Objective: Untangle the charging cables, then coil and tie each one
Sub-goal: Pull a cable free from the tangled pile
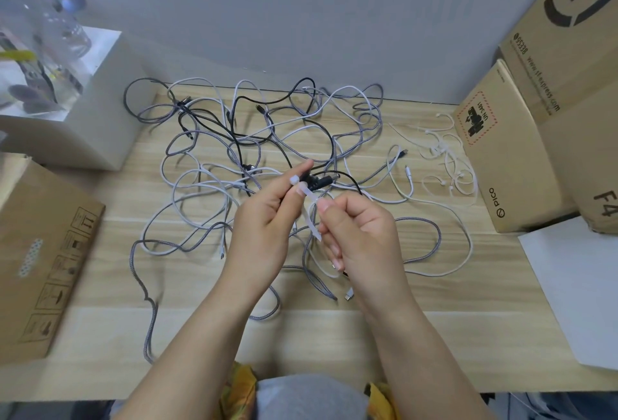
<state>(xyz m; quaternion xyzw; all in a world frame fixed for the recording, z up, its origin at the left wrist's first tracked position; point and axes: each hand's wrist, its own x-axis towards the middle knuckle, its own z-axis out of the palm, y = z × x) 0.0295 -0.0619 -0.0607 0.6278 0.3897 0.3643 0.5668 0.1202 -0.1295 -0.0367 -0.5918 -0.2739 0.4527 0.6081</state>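
My left hand (264, 218) has its fingers curled narrow, thumb and forefinger pinching the black cable (321, 182) just behind its plug, with the head of a white cable tie (306, 205) caught in the same pinch. My right hand (361, 235) is curled too, its thumb and forefinger pinching the tail of that tie, so the strip runs slanting between the two hands, lifted off the wood. From my left fingers the black cable loops to the right and then away into the tangle of charging cables (254, 152), where black, white and grey braided leads cross over one another across the middle of the wooden table (434, 336); I cannot tell which lead lies over which in the thick of it. A grey braided cable (147, 299) trails out of the heap toward the near left edge, and a white cable (465, 229) sweeps in a wide arc to the right of my right hand. A loose pile of spare cable ties (448, 158) lies at the far right, just beside a Pico carton (501, 158), with a larger brown carton (568, 34) behind that. At the left, a brown box (43, 252) sits near and a white box (100, 111) sits farther off, topped by a clear container (40, 34).
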